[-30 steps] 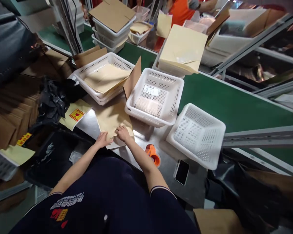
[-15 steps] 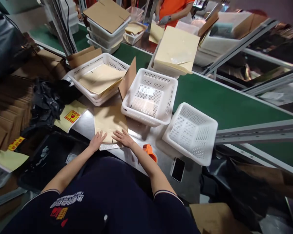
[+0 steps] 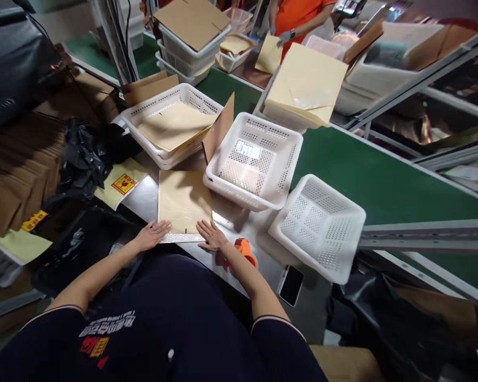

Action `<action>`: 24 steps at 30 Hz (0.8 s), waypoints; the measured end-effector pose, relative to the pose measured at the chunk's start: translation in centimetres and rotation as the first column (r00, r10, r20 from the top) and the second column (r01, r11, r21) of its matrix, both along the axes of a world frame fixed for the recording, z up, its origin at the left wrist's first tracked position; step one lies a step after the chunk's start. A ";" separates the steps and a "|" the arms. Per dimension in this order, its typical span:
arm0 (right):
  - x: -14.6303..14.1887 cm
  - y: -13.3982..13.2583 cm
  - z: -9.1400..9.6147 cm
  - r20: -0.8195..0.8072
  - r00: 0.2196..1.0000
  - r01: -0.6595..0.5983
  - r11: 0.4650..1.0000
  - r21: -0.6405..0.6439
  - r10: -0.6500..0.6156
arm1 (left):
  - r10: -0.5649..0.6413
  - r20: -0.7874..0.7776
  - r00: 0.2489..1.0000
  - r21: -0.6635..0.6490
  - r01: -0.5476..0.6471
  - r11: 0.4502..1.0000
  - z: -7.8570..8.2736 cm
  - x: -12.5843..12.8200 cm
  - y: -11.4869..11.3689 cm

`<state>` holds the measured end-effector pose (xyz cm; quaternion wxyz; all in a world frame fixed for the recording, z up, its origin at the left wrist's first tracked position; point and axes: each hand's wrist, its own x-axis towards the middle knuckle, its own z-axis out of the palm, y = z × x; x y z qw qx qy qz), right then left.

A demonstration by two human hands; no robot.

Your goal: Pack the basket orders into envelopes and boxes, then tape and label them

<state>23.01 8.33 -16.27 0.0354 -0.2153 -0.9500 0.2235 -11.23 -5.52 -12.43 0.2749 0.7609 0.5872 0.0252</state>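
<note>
I am reading no words or numbers clearly over my feed; a white label is lying inside the front white basket, its print being too small; left of that basket, a red-and-yellow sticker is showing a red goblet sign on a yellow envelope; farther left of it, a second sticker is blurring; on the wearer's side of it, a dark shirt is carrying illegible white lettering.
</note>
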 end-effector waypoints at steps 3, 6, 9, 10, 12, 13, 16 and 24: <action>0.4 -1.4 0.1 0.018 0.997 0.078 0.997 -0.022 -0.077 | 0.029 -0.015 0.999 0.014 -0.029 0.999 -1.2 1.5 -1.2; 0.2 -2.4 0.2 0.045 0.986 0.163 0.984 -0.067 -0.160 | 0.062 -0.042 0.997 0.030 -0.061 0.998 -2.2 2.2 -1.7; 0.0 -2.8 0.4 0.074 0.975 0.217 0.968 -0.129 -0.208 | 0.075 -0.042 0.996 0.054 -0.073 0.996 -2.6 1.6 -1.4; 0.0 -2.7 0.6 0.084 0.971 0.235 0.960 -0.152 -0.225 | 0.074 -0.033 0.997 0.059 -0.072 0.996 -2.5 1.2 -1.2; -0.1 -2.1 1.0 0.107 0.959 0.278 0.941 -0.195 -0.262 | 0.075 -0.007 0.997 0.064 -0.075 0.995 -2.4 0.5 -0.7; -0.1 -1.7 1.3 0.123 0.951 0.304 0.929 -0.213 -0.283 | 0.083 0.006 0.997 0.068 -0.083 0.994 -2.2 0.1 -0.4; -0.5 0.0 2.3 0.201 0.910 0.406 0.879 -0.250 -0.363 | 0.133 0.045 0.990 0.070 -0.136 0.988 -1.8 -0.4 0.5; -3.4 1.9 3.3 0.445 0.659 0.729 0.662 -0.177 -0.607 | 0.525 -0.061 0.849 0.039 -0.523 0.851 -2.0 0.2 1.7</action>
